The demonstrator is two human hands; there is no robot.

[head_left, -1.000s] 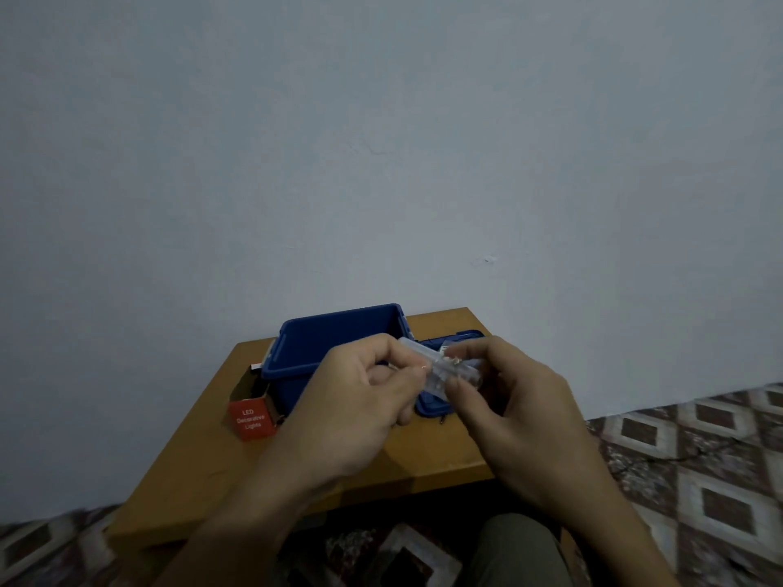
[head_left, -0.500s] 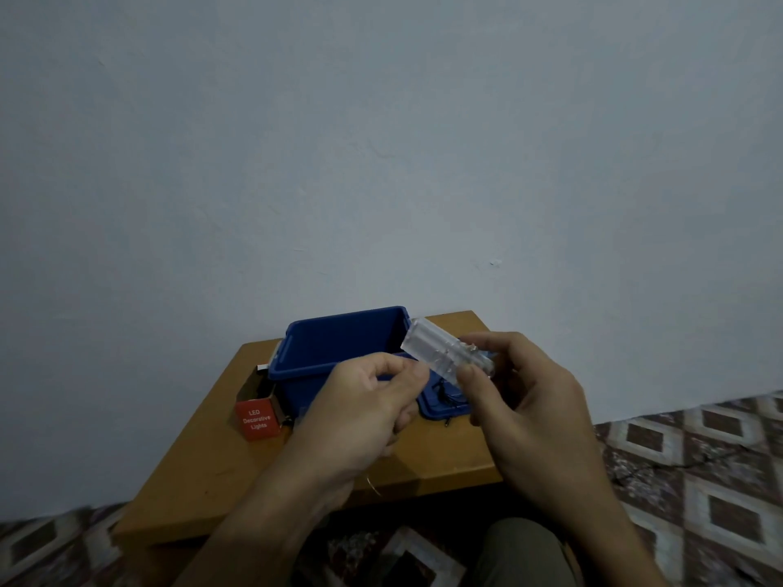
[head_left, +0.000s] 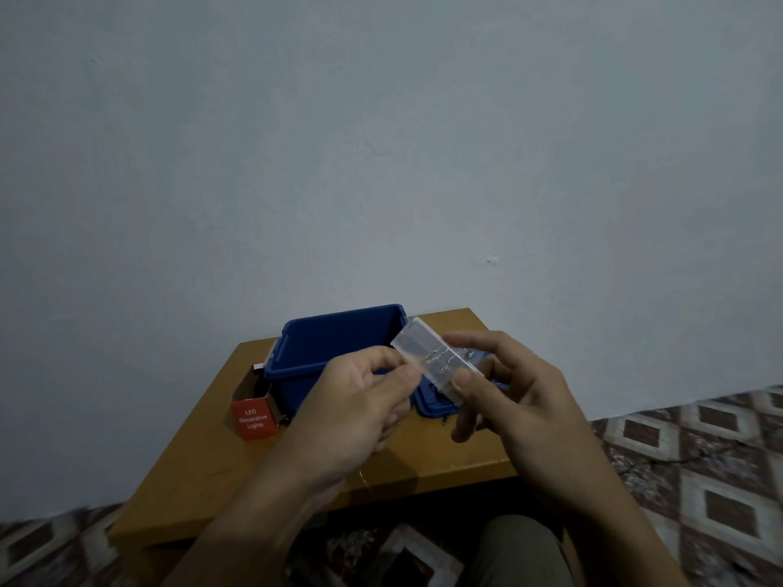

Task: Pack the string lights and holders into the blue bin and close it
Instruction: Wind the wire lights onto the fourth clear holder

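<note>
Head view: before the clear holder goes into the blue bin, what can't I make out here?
- Blue bin: its floor and contents, hidden by the near wall and the left hand.
- Blue lid: mostly covered by both hands.
- Clear holder: wire coils inside too small and dim to count; the far end sits under the right hand.
- Orange box: its open top is dark and cannot be seen into.

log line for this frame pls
stage: winding lights | right hand: holds clear holder | left hand: pinches at holder | blue bin: open, lid beside | red box: on table
</note>
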